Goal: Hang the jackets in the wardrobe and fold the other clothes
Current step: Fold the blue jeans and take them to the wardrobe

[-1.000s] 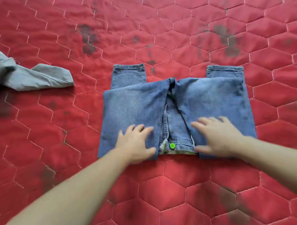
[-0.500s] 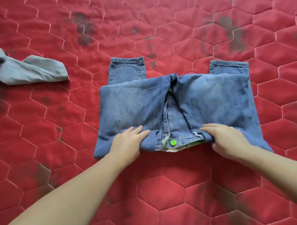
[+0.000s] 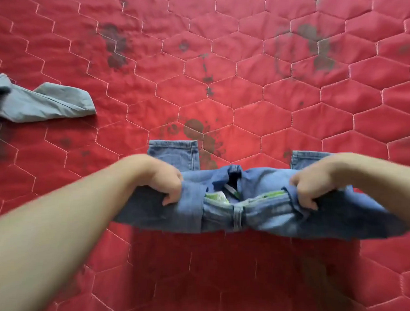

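Note:
A pair of blue jeans [image 3: 260, 214], folded with the legs doubled under, is lifted at its waist end above the red quilt. My left hand [image 3: 165, 183] grips the left side of the waist with curled fingers. My right hand [image 3: 315, 183] grips the right side the same way. The waistband hangs toward me and shows its green and white lining. Both leg cuffs still lie on the quilt behind my hands.
A red quilted cover [image 3: 290, 92] with hexagon stitching and dark stains fills the view. A crumpled grey garment [image 3: 49, 103] lies at the far left, well apart from the jeans.
My hands went from pressing flat on the jeans to gripping the waist at both sides. They have raised the waist end off the quilt, and the folded jeans have turned over forward.

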Demonstrator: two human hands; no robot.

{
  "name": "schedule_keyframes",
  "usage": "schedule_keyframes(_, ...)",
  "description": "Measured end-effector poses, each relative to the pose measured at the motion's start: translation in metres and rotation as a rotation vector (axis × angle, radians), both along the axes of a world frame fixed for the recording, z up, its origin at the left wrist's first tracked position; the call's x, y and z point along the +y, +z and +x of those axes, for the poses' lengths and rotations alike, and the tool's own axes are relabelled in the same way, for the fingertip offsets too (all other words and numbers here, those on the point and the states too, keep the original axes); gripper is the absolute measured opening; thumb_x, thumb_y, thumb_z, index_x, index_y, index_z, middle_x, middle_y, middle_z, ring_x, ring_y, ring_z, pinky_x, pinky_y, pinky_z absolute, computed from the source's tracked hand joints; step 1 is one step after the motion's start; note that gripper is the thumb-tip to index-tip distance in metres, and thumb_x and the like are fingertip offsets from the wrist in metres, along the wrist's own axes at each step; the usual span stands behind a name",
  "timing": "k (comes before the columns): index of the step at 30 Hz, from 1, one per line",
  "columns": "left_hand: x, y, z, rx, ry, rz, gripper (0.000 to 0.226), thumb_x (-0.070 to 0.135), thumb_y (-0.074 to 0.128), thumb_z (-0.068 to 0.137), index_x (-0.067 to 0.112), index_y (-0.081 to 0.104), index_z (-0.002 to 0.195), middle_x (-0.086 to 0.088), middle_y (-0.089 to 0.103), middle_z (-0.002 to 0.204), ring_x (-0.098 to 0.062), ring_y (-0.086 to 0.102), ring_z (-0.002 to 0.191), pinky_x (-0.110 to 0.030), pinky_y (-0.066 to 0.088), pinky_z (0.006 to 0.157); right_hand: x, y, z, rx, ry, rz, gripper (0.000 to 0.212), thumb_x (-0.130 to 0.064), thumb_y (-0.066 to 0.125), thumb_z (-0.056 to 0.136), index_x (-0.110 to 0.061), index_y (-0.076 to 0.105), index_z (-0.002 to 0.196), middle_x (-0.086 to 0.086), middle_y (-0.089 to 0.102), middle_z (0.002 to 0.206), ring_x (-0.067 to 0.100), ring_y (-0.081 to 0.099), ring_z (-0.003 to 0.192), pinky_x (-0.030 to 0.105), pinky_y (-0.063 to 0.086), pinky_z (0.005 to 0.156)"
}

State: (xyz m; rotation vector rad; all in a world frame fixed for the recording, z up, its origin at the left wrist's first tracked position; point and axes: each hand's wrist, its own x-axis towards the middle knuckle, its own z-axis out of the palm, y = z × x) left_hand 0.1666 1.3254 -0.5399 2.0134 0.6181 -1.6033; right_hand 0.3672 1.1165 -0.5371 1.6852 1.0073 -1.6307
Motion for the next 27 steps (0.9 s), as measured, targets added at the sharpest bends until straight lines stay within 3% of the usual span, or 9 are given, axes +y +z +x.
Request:
schedule_keyframes(2,0.035,0.014,0.018,-0.151,0.121,0.112,0.011,0.009,0.067,0.059,0.019,0.061,0.062,0.003,0.058,0.06,-0.017,0.051,0.054,-0.016,0.037,0.042,0.013,0.007,0.031,-0.07,-0.151,0.128,0.022,-0.012,0.066,0.05,-0.015,0.063,0.072,0.007,0.066,0.08,0.026,0.062,0.076,0.03,0.049,0.065)
schedule_keyframes(4,0.056,0.02,0.03,-0.294,0.207,0.221,0.006,0.019,0.062,0.052,0.02,0.062,0.058,0.004,0.062,0.059,-0.018,0.055,0.054,-0.021,0.039,0.048,0.023,0.007,0.057,-0.208,-0.252,0.31,0.015,-0.016,0.066,0.057,-0.014,0.062,0.072,0.008,0.069,0.081,0.027,0.062,0.072,0.035,0.049,0.065)
schedule_keyframes(6,0.057,0.003,0.033,-0.417,0.146,0.346,0.014,0.025,0.059,0.063,0.025,0.063,0.076,0.001,0.07,0.086,-0.021,0.061,0.073,-0.027,0.043,0.06,0.022,-0.008,0.064,-0.425,-0.187,0.531,0.011,-0.024,0.063,0.075,-0.019,0.06,0.084,0.008,0.068,0.096,0.024,0.058,0.076,0.032,0.044,0.067)
schedule_keyframes(7,0.051,-0.012,0.029,-0.464,0.084,0.436,0.021,0.028,0.057,0.073,0.031,0.061,0.094,-0.001,0.068,0.108,-0.024,0.061,0.091,-0.031,0.045,0.072,0.017,-0.02,0.061,-0.553,-0.13,0.621,0.02,-0.029,0.06,0.079,-0.023,0.058,0.098,0.007,0.064,0.108,0.025,0.059,0.087,0.034,0.042,0.074)
schedule_keyframes(9,0.029,-0.041,0.011,-0.454,0.054,0.55,0.05,0.043,0.05,0.089,0.04,0.039,0.138,0.0,0.044,0.147,-0.027,0.043,0.131,-0.046,0.035,0.103,0.001,-0.044,0.044,-0.712,-0.064,0.704,0.048,-0.037,0.054,0.083,-0.026,0.047,0.129,0.005,0.053,0.129,0.028,0.053,0.115,0.044,0.037,0.095)
schedule_keyframes(11,0.005,-0.065,-0.013,-0.555,0.1,0.632,0.059,0.057,0.037,0.094,0.04,0.023,0.149,0.003,0.021,0.16,-0.026,0.019,0.146,-0.055,0.016,0.115,-0.02,-0.067,0.026,-0.74,-0.062,0.757,0.055,-0.042,0.048,0.087,-0.026,0.04,0.139,0.005,0.046,0.14,0.027,0.041,0.13,0.051,0.03,0.105)
schedule_keyframes(15,-0.039,-0.09,-0.055,-0.83,0.176,0.66,0.063,0.066,0.025,0.09,0.043,0.029,0.148,0.003,0.018,0.162,-0.027,0.012,0.148,-0.064,0.004,0.113,-0.057,-0.091,0.003,-0.748,-0.207,0.949,0.058,-0.05,0.039,0.093,-0.023,0.042,0.143,0.012,0.034,0.153,0.031,0.03,0.141,0.06,0.018,0.11)
schedule_keyframes(22,-0.049,-0.117,-0.056,-0.671,0.201,0.676,0.071,0.074,0.013,0.086,0.046,0.005,0.151,0.005,-0.004,0.164,-0.024,-0.009,0.149,-0.064,0.001,0.114,-0.075,-0.107,-0.009,-0.75,-0.22,0.953,0.069,-0.058,0.025,0.089,-0.023,0.04,0.146,0.011,0.032,0.156,0.031,0.029,0.143,0.058,0.019,0.112)
schedule_keyframes(27,-0.1,-0.092,-0.03,-0.93,0.354,0.579,0.062,0.054,0.024,0.092,0.039,0.018,0.152,0.002,0.007,0.164,-0.024,0.0,0.15,-0.058,-0.001,0.117,-0.094,-0.097,-0.028,-0.858,-0.593,1.03,0.059,-0.046,0.045,0.087,-0.017,0.049,0.138,0.014,0.039,0.148,0.032,0.033,0.137,0.054,0.018,0.112)
